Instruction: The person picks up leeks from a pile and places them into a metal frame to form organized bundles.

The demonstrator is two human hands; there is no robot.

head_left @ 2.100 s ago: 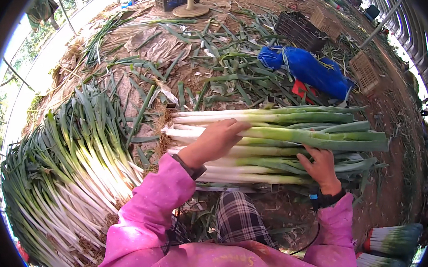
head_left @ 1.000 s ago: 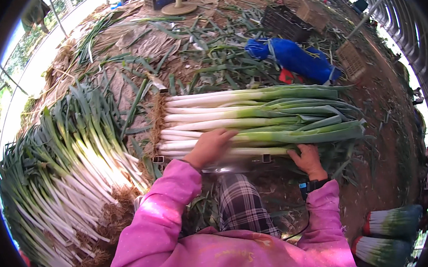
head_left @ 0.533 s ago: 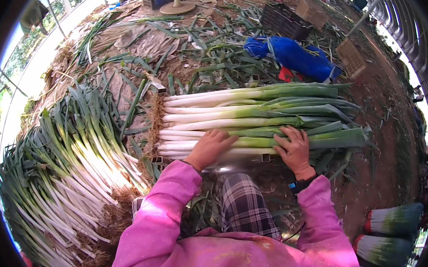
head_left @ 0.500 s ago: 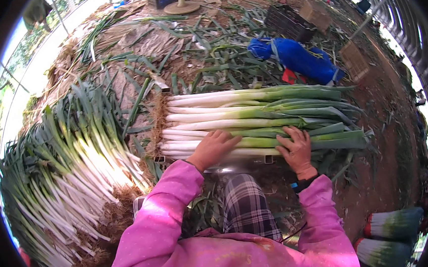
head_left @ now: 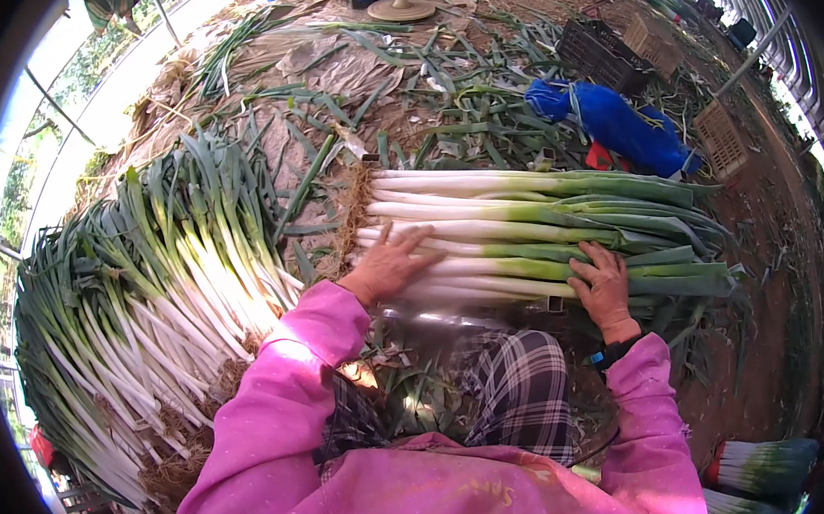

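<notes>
A row of leeks [head_left: 501,234] lies side by side across in front of me, root tufts on the left and green leaves on the right. Near the root end, my left hand [head_left: 391,264] rests flat on the white stems with its fingers apart. My right hand [head_left: 605,291] lies on the near leeks where white turns green, fingers spread and the wrist over the near edge. Neither hand is wrapped round a stem. Dark square bar ends, one of them a metal tube end [head_left: 556,303], show at the row's edges; what carries the leeks is mostly hidden.
A big pile of untrimmed leeks [head_left: 140,324] lies at my left. Beyond the row are scattered leaf scraps [head_left: 465,124], a blue sack [head_left: 617,118], a black crate [head_left: 603,55] and a tan crate [head_left: 720,138]. Bundled leeks [head_left: 766,466] stand at the lower right.
My left hand has slid left along the stems toward the roots. My right hand stays on the same part of the leeks. The whole view has shifted, and my knees are further apart.
</notes>
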